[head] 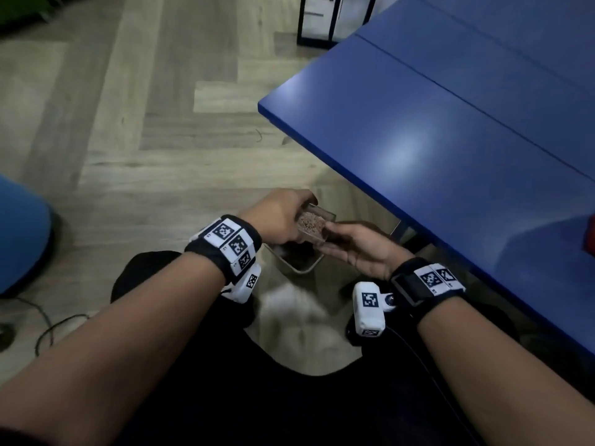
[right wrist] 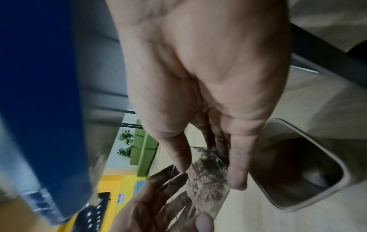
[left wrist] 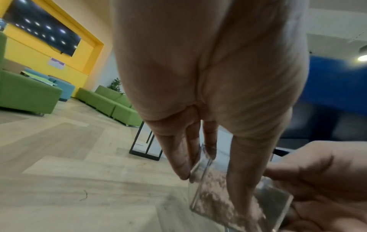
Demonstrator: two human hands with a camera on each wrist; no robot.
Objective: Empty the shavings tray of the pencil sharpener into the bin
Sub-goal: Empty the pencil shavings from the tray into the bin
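Both hands hold a clear plastic shavings tray (head: 314, 225) with brown pencil shavings inside, low between my knees. My left hand (head: 283, 217) grips its far end from above, and in the left wrist view thumb and fingers of that hand (left wrist: 214, 185) pinch the tray (left wrist: 210, 204). From the right, my right hand (head: 351, 243) pinches the near end, seen closer in the right wrist view as the hand (right wrist: 208, 174) on the tray (right wrist: 206, 193). A beige bin (head: 309, 268) stands open on the floor right under the tray, and its rim (right wrist: 288, 208) shows beside my right hand.
A blue table (head: 450, 140) reaches over the right side, its edge close above my right forearm. A red object (head: 590, 235) lies cut off at the table's right edge. A blue seat (head: 19, 236) and a cable (head: 48, 326) are at left on the wooden floor.
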